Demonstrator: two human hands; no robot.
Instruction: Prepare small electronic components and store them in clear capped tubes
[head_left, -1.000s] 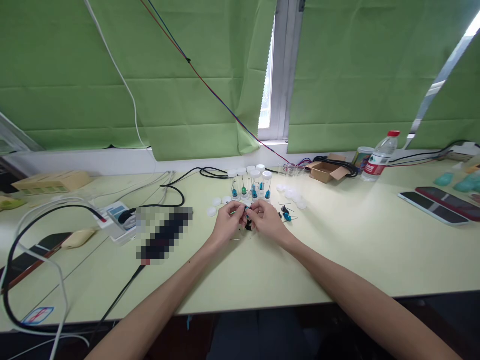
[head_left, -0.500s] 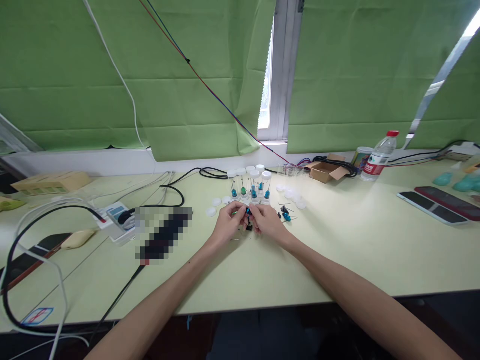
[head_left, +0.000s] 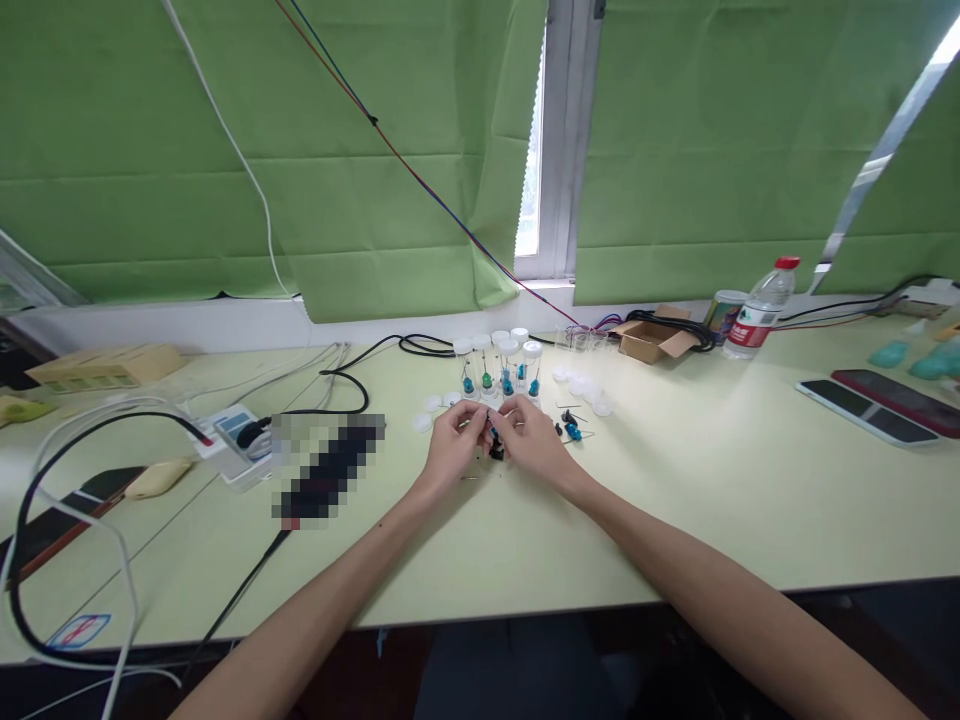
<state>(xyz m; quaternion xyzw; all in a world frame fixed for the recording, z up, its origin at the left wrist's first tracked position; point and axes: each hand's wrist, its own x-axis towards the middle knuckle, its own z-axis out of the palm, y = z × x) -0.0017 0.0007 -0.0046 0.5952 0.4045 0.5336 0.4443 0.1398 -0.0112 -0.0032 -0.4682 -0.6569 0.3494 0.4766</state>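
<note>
My left hand [head_left: 454, 440] and my right hand [head_left: 534, 442] meet over the middle of the table, thumbs and fingertips pinched close together. Between them they hold a small black-and-blue part [head_left: 496, 447], mostly covered by the fingers; its exact kind is too small to make out. Just behind stand several clear tubes with white caps [head_left: 510, 347], each with a blue or green piece inside. Right of my right hand lie loose blue and black pieces [head_left: 573, 432] with thin metal pins. A thin metal pin [head_left: 469, 478] rests below my left hand.
Round white lids [head_left: 579, 386] lie on both sides of the tubes. Farther back are an open cardboard box [head_left: 646, 346], a can and a water bottle [head_left: 759, 312]. Phones [head_left: 866, 410] lie at right. A power strip [head_left: 236, 450] and cables cross the left side.
Both hands have drawn a little closer together at the fingertips and shifted slightly up. The blue part that showed between the thumbs now sits lower and is more covered.
</note>
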